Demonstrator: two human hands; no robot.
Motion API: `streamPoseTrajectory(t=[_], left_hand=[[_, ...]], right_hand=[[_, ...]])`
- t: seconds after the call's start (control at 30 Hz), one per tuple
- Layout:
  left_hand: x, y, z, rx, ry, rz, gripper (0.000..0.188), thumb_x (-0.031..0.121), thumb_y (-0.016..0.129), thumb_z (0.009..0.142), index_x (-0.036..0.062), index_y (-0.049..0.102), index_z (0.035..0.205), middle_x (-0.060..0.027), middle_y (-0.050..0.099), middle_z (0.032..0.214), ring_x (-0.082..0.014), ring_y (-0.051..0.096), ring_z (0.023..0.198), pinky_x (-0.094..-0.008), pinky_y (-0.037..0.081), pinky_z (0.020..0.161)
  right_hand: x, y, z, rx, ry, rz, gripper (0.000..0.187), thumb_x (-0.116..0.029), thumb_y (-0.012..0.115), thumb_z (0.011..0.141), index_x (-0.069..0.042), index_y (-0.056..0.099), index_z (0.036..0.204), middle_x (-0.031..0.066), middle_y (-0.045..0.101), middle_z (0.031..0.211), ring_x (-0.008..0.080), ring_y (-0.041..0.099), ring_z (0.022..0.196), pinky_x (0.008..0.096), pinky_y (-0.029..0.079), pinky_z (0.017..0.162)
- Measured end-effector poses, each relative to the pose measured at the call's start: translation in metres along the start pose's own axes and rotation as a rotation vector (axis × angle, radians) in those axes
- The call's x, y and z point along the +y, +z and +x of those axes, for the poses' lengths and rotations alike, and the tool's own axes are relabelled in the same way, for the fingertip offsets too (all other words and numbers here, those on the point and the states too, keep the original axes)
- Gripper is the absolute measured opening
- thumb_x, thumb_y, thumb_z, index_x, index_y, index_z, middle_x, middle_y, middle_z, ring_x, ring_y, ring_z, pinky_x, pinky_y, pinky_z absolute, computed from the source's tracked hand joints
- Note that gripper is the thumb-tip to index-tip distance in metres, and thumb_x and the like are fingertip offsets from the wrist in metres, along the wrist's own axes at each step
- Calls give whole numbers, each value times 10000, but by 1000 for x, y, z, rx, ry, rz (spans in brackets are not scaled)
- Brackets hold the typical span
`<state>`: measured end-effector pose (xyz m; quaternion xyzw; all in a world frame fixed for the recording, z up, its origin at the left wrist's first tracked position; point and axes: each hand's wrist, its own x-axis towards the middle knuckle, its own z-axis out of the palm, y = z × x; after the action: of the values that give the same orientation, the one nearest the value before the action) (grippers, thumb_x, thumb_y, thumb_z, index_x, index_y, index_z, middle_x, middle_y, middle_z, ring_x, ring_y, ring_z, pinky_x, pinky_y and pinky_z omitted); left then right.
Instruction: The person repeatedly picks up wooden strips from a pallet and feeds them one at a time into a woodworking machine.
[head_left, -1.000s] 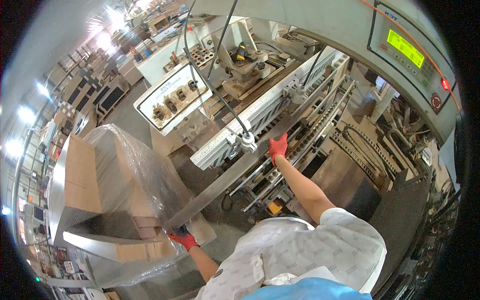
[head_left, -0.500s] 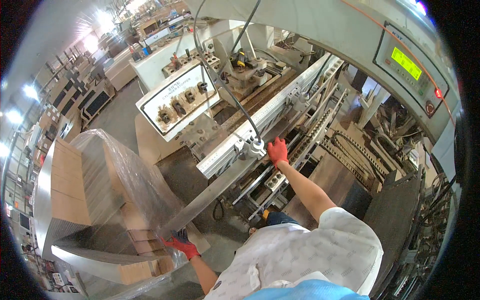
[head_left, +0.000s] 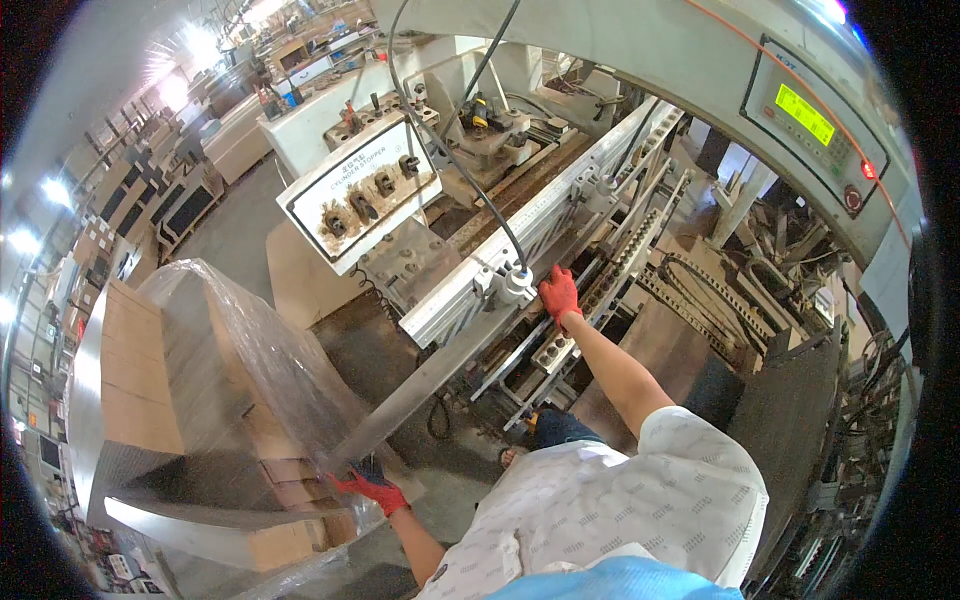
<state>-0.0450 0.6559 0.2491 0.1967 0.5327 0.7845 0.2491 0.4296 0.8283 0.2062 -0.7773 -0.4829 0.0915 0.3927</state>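
A long, narrow grey board [head_left: 425, 392] slants from the lower left up into the machine, under a round metal fitting [head_left: 512, 288] on the aluminium rail. At its lower end my left hand [head_left: 372, 487], in a red glove with a dark palm, is closed round the board. My right hand [head_left: 560, 294], in a red glove too, grips the board's near edge just right of the fitting; its fingertips are partly hidden. The aluminium rail [head_left: 450, 300] runs along the far side of the board, and a row of drill holders [head_left: 555, 352] lies below my right hand.
Plastic-wrapped stacked panels [head_left: 145, 370] stand at left, close to my left hand. A white box with several knobs [head_left: 360, 195] juts out beyond the rail. A control panel with a lit screen [head_left: 805, 115] hangs at upper right. Black cables [head_left: 480, 190] drop to the fitting.
The view has shifted slightly. Both hands keep their hold on the board, which stays at nearly the same place against the rail.
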Motion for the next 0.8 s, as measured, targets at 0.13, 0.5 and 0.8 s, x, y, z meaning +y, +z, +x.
streamPoseTrajectory(t=[0.13,0.5,0.8], left_hand=[[-63,-36,23,-38,-64,-177,506,219,428,952,192,205,1406,-84,335,1371,-248,430,1174,-406,420,967],[-73,41,-43,-240,-231,62,297,293,458,935,38,573,1033,-79,574,951,-222,585,839,-391,447,763],[-53,74,-57,-109,-421,140,333,312,486,943,-2,455,1049,-108,558,923,-180,564,715,-347,441,637]], right_hand=[[8,-20,12,-85,16,67,429,-238,560,721,8,549,1071,280,563,1061,436,497,1074,469,438,882],[-42,-54,-18,-410,-104,456,313,-84,628,769,-28,590,1074,88,640,962,169,564,844,339,470,736],[133,8,59,-107,-603,-180,535,-378,466,950,-134,356,1413,142,463,1351,316,425,1236,428,386,993]])
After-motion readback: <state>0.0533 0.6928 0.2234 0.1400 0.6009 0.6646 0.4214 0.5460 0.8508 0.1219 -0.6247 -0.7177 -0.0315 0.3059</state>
